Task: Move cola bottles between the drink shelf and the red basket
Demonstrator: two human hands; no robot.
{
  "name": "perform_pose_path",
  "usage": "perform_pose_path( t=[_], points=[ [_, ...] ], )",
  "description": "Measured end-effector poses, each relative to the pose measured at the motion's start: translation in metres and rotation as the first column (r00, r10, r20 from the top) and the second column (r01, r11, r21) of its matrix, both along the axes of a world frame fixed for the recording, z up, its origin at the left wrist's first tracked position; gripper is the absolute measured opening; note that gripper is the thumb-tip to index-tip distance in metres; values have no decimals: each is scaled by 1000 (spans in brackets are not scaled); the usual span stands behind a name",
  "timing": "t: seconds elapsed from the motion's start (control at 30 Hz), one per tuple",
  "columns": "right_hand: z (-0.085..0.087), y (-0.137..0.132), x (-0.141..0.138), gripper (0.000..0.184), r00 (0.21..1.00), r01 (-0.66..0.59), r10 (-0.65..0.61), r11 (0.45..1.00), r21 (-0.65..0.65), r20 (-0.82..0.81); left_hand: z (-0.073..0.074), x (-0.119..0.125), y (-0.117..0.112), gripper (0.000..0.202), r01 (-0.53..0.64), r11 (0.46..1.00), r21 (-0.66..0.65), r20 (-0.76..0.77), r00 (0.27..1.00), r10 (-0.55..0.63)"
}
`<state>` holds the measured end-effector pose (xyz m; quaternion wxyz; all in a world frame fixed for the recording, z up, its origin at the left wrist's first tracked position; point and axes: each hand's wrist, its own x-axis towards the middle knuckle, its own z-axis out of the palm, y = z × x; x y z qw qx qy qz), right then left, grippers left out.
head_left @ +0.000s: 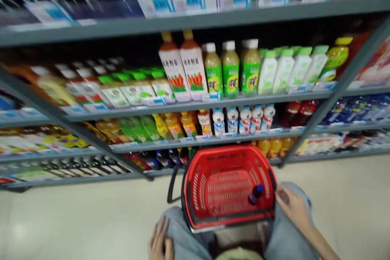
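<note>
A red shopping basket (228, 193) with a black rim is between my knees, in front of the shelf. One small dark bottle with a blue cap (256, 194) lies inside it, towards the right. My right hand (292, 207) is at the basket's right rim, beside my right knee, with its fingers closed on the edge; part of the grip is hidden. On my left knee rests my left hand (161, 241), holding nothing, fingers stretched out. The basket's black handle (173, 187) sticks out on its left side.
Grey shelves (195, 107) stretch across the view, stocked with drinks. Green-labelled bottles (231, 69), carrot-printed cartons (191, 67) and small white bottles (243, 121) stand in rows. Slanted uprights (344, 77) divide the shelving. Pale floor (76, 219) lies around me.
</note>
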<state>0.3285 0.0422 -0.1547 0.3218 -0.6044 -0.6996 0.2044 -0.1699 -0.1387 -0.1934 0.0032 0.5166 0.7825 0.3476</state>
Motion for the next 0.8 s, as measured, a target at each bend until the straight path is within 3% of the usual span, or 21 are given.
perform_pose_path(
  t=[0.1, 0.17, 0.23, 0.33, 0.47, 0.57, 0.67, 0.8],
  points=[
    [17, 34, -6, 24, 987, -104, 119, 985, -135, 109, 9, 36, -2, 52, -19, 999, -28, -15, 1000, 18],
    [19, 64, -18, 27, 938, -185, 243, 954, -238, 246, 16, 48, 4, 53, -25, 999, -41, -44, 999, 23],
    [13, 88, -33, 34, 810, -237, 393, 898, -371, 435, 20, 51, 7, 53, -18, 999, -48, -58, 998, 15],
    [-7, 108, -55, 42, 677, -254, 539, 810, -528, 501, 20, 50, 5, 52, -17, 999, -51, -58, 998, 14],
    [-38, 118, -73, 49, 589, -159, 619, 719, -677, 520, 20, 50, 1, 51, -27, 999, -38, -46, 999, 25],
    [-54, 119, -79, 59, 552, -80, 638, 682, -727, 537, 19, 51, 1, 51, -34, 999, -29, -31, 999, 33],
    [-65, 115, -83, 53, 542, -54, 641, 671, -739, 543, 17, 50, 2, 52, -36, 999, -23, -31, 999, 35],
    [-74, 106, -92, 47, 545, -40, 614, 700, -713, 571, 12, 47, 0, 53, -35, 999, -24, -53, 998, 34]
  ],
)
